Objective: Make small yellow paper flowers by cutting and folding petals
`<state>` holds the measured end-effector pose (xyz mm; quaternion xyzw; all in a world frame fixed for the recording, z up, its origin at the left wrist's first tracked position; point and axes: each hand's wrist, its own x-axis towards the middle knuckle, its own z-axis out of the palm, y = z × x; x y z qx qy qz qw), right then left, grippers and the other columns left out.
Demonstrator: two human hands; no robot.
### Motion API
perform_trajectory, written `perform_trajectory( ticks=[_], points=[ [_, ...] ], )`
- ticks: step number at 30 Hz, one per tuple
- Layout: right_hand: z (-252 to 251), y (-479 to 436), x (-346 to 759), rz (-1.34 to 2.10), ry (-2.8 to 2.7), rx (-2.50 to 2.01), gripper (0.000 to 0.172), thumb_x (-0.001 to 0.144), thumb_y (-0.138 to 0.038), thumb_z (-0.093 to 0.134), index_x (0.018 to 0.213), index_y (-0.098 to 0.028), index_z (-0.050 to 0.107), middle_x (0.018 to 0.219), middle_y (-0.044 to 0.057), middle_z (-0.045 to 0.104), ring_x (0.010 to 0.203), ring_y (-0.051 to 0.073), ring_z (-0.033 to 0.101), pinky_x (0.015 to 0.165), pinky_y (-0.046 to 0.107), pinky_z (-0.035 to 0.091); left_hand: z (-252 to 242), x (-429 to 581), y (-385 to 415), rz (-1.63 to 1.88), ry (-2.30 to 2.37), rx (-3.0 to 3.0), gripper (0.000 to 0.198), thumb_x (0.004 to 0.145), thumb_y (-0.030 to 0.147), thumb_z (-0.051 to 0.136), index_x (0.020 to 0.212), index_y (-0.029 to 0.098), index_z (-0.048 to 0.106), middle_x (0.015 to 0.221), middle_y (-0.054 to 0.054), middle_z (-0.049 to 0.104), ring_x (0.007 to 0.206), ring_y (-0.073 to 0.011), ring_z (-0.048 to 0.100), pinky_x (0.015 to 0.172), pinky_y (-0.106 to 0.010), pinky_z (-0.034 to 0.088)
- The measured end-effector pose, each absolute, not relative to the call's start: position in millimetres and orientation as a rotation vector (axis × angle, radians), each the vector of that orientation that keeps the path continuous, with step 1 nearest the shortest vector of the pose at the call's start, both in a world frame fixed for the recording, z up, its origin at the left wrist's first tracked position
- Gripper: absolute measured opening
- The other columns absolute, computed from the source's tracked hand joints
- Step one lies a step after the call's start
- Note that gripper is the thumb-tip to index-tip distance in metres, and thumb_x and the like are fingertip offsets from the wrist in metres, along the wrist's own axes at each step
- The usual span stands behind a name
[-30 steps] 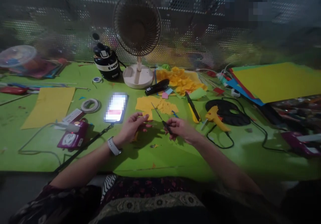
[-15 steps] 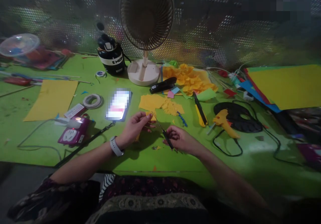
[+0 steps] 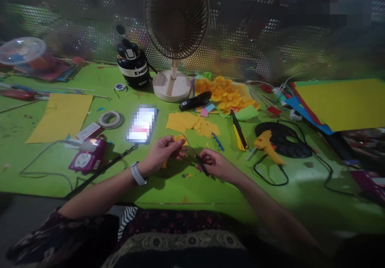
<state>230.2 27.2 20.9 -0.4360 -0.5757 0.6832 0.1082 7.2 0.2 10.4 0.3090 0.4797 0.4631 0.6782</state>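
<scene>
My left hand (image 3: 165,152) pinches a small piece of orange paper (image 3: 180,140) between thumb and fingers. Closed around the black handles of a pair of scissors (image 3: 201,164) is my right hand (image 3: 217,164); the blades point up and left, close beside the paper. Whether the blades touch the paper I cannot tell. Just beyond the hands lie a flat orange paper piece (image 3: 180,121) and a pile of orange scraps (image 3: 206,127). A blue twisted strip (image 3: 217,141) rests beside them. Tiny scraps (image 3: 189,175) lie on the green table (image 3: 168,190) between my wrists.
Farther back stand a fan (image 3: 172,85), a black bottle (image 3: 132,67), a stapler (image 3: 195,101) and crumpled orange paper (image 3: 222,93). A yellow cutter (image 3: 239,131) and a corded glue gun (image 3: 267,147) lie right; a phone (image 3: 141,124), tape roll (image 3: 110,119) and purple power socket (image 3: 87,156) lie left.
The scissors have turned slightly, and the left fingers have shifted a little on the orange paper. Both hands keep nearly the same place. The whole view has moved very slightly.
</scene>
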Motion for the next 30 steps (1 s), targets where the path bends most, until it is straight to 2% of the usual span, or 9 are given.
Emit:
perform_trajectory(
  ticks=[4,8,15,21,30],
  points=[
    [20,27,231,1.999,-1.689,-1.276,0.048,0.062,-0.048,0.085,0.082,-0.019,0.053,0.076,-0.002,0.058,0.072,0.012,0.057,0.063,0.025,0.047,8,7,0,1.053,1.056,0.698,0.030,0.075,0.040,0.078,0.074,0.015,0.061,0.075,-0.005,0.074,0.061,-0.0105,0.068,0.054,-0.020,0.052],
    [21,26,230,1.979,-1.672,-1.315,0.049,0.064,-0.056,0.082,0.081,-0.020,0.053,0.072,-0.003,0.058,0.067,0.012,0.056,0.057,0.025,0.045,8,7,0,1.056,1.049,0.683,0.030,0.076,0.039,0.078,0.073,0.015,0.060,0.076,-0.005,0.074,0.061,-0.0106,0.068,0.056,-0.021,0.053],
    [28,25,226,1.935,-1.680,-1.372,0.055,0.061,-0.066,0.078,0.077,-0.020,0.053,0.066,-0.003,0.058,0.059,0.010,0.052,0.050,0.023,0.039,11,6,0,1.055,1.027,0.668,0.032,0.075,0.039,0.080,0.074,0.014,0.059,0.076,-0.005,0.074,0.059,-0.0095,0.067,0.056,-0.020,0.053],
    [30,24,225,1.913,-1.672,-1.368,0.058,0.058,-0.068,0.078,0.075,-0.020,0.052,0.065,-0.004,0.057,0.057,0.009,0.051,0.049,0.023,0.038,11,6,0,1.060,1.018,0.651,0.032,0.075,0.038,0.080,0.076,0.013,0.061,0.074,-0.005,0.074,0.061,-0.0094,0.068,0.057,-0.019,0.054],
    [26,23,230,1.926,-1.651,-1.368,0.052,0.061,-0.059,0.082,0.077,-0.020,0.053,0.067,-0.004,0.058,0.061,0.011,0.055,0.055,0.024,0.044,11,5,0,1.068,1.009,0.658,0.029,0.076,0.036,0.079,0.074,0.014,0.061,0.072,-0.004,0.073,0.061,-0.0094,0.069,0.055,-0.018,0.053]
  ],
)
